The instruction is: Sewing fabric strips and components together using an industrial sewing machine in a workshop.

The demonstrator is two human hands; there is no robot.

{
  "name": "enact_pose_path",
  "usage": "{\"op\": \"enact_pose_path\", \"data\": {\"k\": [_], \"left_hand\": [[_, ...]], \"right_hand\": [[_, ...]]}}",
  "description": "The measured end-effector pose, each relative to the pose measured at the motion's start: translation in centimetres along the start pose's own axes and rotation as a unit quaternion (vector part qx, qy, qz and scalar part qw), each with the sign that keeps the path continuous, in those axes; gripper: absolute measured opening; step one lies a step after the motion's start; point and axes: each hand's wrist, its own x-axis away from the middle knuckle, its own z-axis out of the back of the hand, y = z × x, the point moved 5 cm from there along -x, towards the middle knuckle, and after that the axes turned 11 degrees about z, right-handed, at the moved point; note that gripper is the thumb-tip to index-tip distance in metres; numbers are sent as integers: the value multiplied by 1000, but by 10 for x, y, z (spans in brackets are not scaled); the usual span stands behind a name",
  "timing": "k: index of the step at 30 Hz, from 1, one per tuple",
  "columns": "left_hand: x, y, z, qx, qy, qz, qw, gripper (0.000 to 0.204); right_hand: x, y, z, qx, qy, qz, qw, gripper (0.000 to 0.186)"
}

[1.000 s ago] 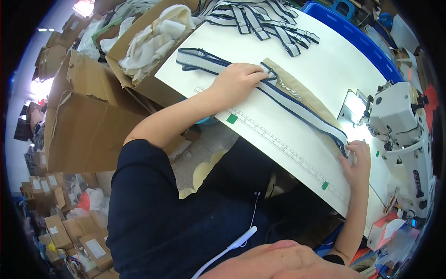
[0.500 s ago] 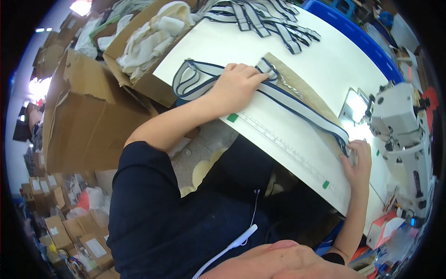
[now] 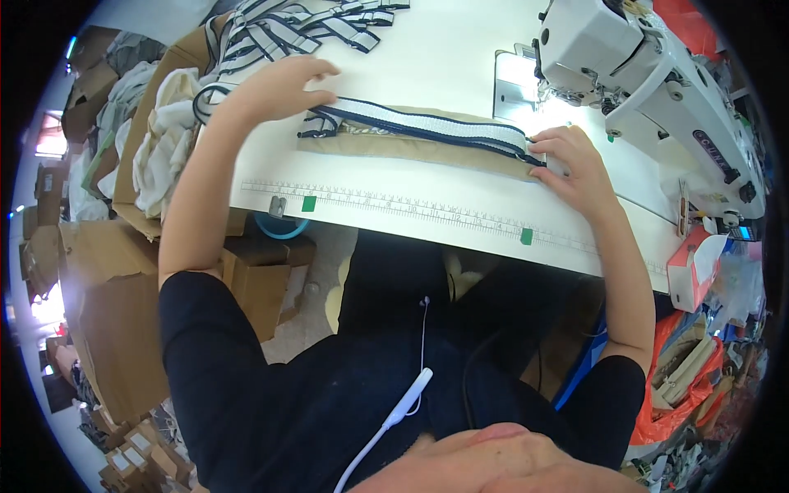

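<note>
A grey-white webbing strap with navy edges lies along a tan fabric strip on the white table. At its left end the strap folds back on itself, and a bit of chain-like trim shows beside the fold. My left hand is just above that end, thumb and fingers apart, holding nothing. At the other end, my right hand has its thumb and fingertips on the strap's dark tip and the fabric beneath.
A white sewing machine stands at the right, its lamp lit. More striped straps are heaped at the back left, beside a carton of white cloth. A printed ruler runs along the table's front edge. A red-and-white box sits at the right corner.
My left hand has let go of the strap's left end and lifted away to the left. My right hand stays at the other end. The view has turned toward the sewing machine.
</note>
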Motion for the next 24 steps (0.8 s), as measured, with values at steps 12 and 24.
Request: {"op": "enact_pose_path", "data": {"k": [12, 24], "left_hand": [[26, 93, -58, 186, 228, -293, 910, 14], [56, -64, 23, 128, 444, -32, 886, 34]], "right_hand": [[4, 3, -16, 105, -10, 40, 994, 23], [-1, -8, -10, 103, 11, 36, 994, 24]]}}
